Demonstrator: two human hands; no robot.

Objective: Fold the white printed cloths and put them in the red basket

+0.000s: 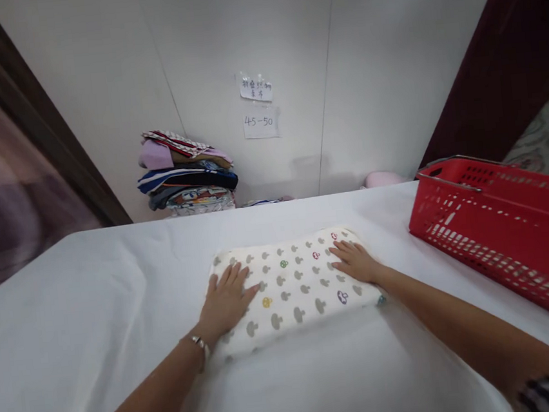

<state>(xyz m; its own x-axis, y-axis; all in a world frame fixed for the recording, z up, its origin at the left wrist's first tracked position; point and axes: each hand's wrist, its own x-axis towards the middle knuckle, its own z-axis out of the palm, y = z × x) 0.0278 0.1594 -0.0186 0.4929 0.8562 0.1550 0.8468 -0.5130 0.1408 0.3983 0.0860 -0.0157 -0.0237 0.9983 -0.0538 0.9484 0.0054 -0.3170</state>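
Observation:
A white cloth point(292, 288) printed with grey and a few coloured mushrooms lies folded into a flat rectangle on the white-covered table. My left hand point(229, 299) rests flat on its left end, fingers stretched out. On the right end lies my right hand point(356, 262), palm down with fingers spread. Neither hand grips anything; both press on the top of the cloth. What is inside the folds is hidden.
To the right stands a red plastic basket point(500, 229) with a metal handle. Behind the table's far edge rises a stack of folded fabrics point(187, 175). Two paper notes point(260, 123) hang on the pale wall. A pink rounded object point(382, 179) shows at the back right.

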